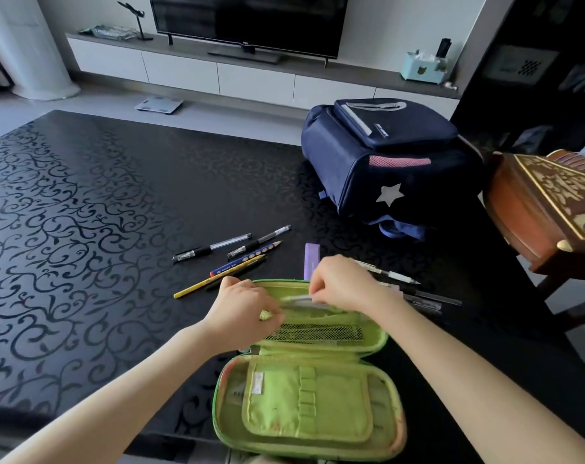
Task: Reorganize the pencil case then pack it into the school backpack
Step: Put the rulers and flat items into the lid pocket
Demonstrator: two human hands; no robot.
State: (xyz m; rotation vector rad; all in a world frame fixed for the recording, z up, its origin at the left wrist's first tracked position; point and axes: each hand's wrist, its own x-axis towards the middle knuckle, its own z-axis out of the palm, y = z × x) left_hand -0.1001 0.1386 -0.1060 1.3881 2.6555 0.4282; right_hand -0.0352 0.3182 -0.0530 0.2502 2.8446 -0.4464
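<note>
A green pencil case (311, 396) lies unzipped and spread flat at the table's near edge, its mesh pocket on the far half. My left hand (247, 303) pinches a green flap at the left of that far half. My right hand (341, 283) pinches a slim white pen (301, 298) lying along the far rim. Two clear black-grip pens (214, 246), a blue pencil (247, 258) and a yellow pencil (214, 279) lie beyond the case to the left. A purple eraser (311, 261) and more pens (405, 277) lie behind and to the right. The navy backpack (384, 162) lies at the back right.
The black patterned table (83, 229) stretches away to the left. An ornate wooden box (552, 209) sits on a stand at the right edge, close to the backpack. A television cabinet (217, 68) stands across the room.
</note>
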